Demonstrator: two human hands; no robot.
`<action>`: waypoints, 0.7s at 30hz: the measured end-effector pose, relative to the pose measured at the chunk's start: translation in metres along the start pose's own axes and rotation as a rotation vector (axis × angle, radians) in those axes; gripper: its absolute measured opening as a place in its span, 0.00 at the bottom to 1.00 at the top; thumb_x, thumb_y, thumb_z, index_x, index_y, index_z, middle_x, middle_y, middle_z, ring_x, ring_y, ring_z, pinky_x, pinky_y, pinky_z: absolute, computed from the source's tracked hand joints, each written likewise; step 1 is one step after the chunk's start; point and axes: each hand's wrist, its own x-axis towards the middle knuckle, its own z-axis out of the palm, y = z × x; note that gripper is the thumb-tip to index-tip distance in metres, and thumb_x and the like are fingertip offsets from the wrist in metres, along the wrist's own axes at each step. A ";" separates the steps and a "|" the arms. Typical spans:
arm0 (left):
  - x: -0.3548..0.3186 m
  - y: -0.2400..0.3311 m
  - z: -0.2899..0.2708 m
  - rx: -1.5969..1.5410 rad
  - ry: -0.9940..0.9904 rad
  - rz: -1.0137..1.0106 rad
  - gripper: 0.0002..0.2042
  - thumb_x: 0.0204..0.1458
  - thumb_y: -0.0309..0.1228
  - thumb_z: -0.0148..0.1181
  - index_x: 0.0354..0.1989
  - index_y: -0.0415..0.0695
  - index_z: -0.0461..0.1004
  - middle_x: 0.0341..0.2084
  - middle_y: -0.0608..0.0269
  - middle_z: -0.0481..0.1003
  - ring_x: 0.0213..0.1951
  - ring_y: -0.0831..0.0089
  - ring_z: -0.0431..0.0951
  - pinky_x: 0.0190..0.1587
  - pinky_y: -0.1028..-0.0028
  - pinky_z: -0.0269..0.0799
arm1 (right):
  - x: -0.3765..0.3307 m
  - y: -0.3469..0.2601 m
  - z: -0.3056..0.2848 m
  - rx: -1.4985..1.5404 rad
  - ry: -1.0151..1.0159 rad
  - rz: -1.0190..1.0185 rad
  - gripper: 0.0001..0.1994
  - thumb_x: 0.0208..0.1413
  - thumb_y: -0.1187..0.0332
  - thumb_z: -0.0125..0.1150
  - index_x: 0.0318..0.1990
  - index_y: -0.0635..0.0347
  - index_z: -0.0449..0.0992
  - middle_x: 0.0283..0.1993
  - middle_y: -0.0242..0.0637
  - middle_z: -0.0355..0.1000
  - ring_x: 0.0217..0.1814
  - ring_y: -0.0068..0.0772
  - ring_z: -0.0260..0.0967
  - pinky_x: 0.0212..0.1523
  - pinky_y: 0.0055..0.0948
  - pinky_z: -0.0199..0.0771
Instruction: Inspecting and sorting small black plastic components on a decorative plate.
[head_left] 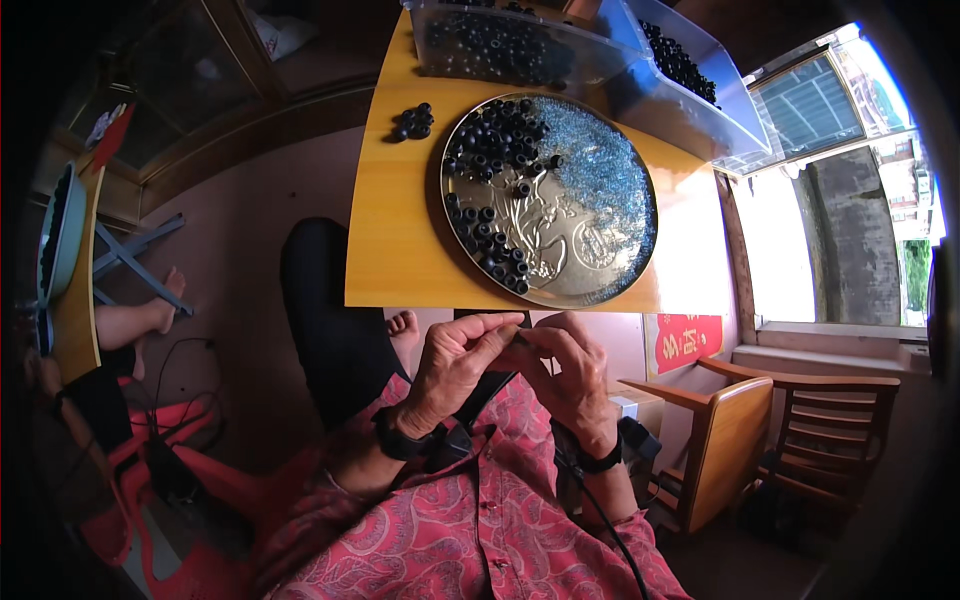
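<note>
i see left hand (455, 365) and right hand (572, 365) meeting, fingertips pinched.
whether anything is between them, i cannot tell; black beads (490, 138) lie on the round gold tray (545, 222) just beyond.

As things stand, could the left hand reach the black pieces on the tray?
Probably yes: the left hand sits near the tray, with nothing visible blocking the black pieces, though that hand is pinched shut.
</note>
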 end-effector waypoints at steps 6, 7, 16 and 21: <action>0.000 -0.011 0.000 -0.160 -0.026 -0.110 0.13 0.58 0.29 0.58 0.47 0.34 0.74 0.36 0.60 0.79 0.38 0.79 0.78 0.42 0.79 0.77 | -0.001 0.000 0.008 -0.075 -0.001 -0.015 0.12 0.43 0.78 0.64 0.37 0.61 0.72 0.32 0.39 0.68 0.28 0.39 0.70 0.25 0.34 0.70; 0.000 -0.014 0.000 -0.175 -0.031 -0.108 0.14 0.58 0.29 0.58 0.48 0.33 0.74 0.37 0.59 0.78 0.38 0.78 0.78 0.42 0.78 0.78 | -0.002 0.000 0.010 -0.080 -0.006 -0.002 0.11 0.43 0.77 0.65 0.36 0.61 0.72 0.32 0.39 0.67 0.29 0.40 0.69 0.25 0.35 0.70; 0.001 -0.018 -0.004 -0.217 -0.069 -0.109 0.15 0.57 0.28 0.58 0.49 0.32 0.72 0.38 0.58 0.78 0.39 0.76 0.79 0.43 0.77 0.78 | -0.007 -0.004 0.014 -0.054 -0.017 0.093 0.12 0.44 0.77 0.65 0.37 0.61 0.70 0.34 0.40 0.68 0.33 0.44 0.70 0.29 0.36 0.71; 0.000 -0.017 -0.006 -0.169 -0.067 -0.091 0.14 0.58 0.28 0.57 0.49 0.33 0.73 0.37 0.59 0.78 0.38 0.78 0.78 0.43 0.79 0.77 | -0.001 -0.012 0.008 0.088 -0.038 0.157 0.12 0.46 0.80 0.64 0.40 0.64 0.72 0.35 0.42 0.68 0.31 0.40 0.73 0.31 0.32 0.74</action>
